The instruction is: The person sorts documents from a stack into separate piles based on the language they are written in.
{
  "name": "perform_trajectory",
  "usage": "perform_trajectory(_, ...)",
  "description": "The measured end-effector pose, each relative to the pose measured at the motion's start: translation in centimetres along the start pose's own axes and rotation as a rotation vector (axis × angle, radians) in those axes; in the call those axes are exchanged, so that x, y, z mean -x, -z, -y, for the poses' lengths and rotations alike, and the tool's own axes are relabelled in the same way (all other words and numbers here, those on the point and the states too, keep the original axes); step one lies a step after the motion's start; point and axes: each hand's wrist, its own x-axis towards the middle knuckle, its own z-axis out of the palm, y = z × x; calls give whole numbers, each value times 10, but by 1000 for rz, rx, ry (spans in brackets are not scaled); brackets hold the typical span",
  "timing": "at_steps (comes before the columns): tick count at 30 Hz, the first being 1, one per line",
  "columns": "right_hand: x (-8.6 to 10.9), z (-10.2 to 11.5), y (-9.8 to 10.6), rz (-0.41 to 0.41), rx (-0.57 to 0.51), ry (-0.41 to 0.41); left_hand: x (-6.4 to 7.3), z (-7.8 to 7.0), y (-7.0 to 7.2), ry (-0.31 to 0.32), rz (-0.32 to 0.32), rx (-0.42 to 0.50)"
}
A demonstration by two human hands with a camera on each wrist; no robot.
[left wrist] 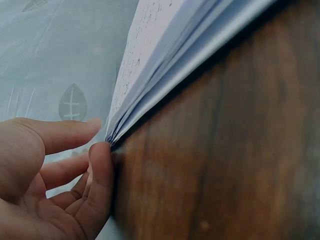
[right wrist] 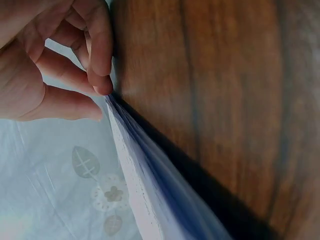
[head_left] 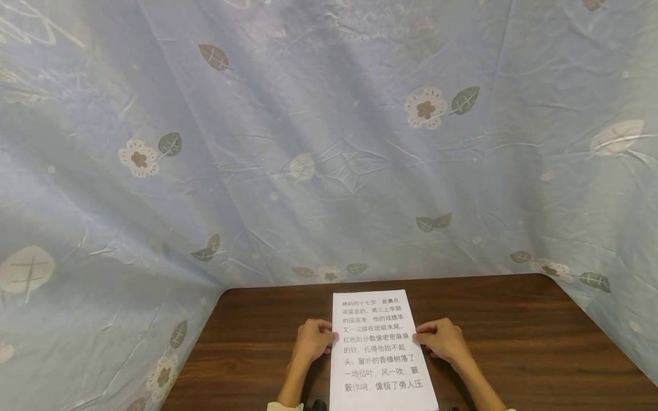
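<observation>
A stack of white paper sheets (head_left: 377,365), its top sheet printed with large Chinese characters, lies lengthwise in front of me on the brown wooden table. My left hand (head_left: 312,341) holds its left edge, with the thumb at the top sheet's border and the fingers bent at the side. Opposite it, my right hand (head_left: 443,341) holds the right edge in the same way. In the left wrist view, the layered sheet edges (left wrist: 165,75) fan slightly apart beyond the fingertips. The right wrist view shows the stack's other side (right wrist: 150,175) running away from the right hand's fingertips.
Dark wood tabletop (head_left: 247,337) extends to both sides of the stack, with rounded far corners. A pale blue cloth (head_left: 329,217) with leaf and flower prints hangs behind the table and along both sides. Dark objects (head_left: 319,405) show near the wrists at the bottom edge.
</observation>
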Motion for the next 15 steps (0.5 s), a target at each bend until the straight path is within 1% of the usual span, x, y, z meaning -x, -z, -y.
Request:
perform_trajectory(2,0,1,0,2,3,3,0,0,0,-8,-3,-5)
perform_trajectory(5,1,2,1,2,10,9,0,-1,0,-3,-1,5)
perform_trajectory(9,2,4,1,-9,36,17,1,-2,0,-19,4,20)
perform_trajectory(12,2,6,1,-19,49,19,3,-3,0,-51,-5,14)
perform_trajectory(15,3,8,0,-19,22,26,4,-2,0,-73,-24,9)
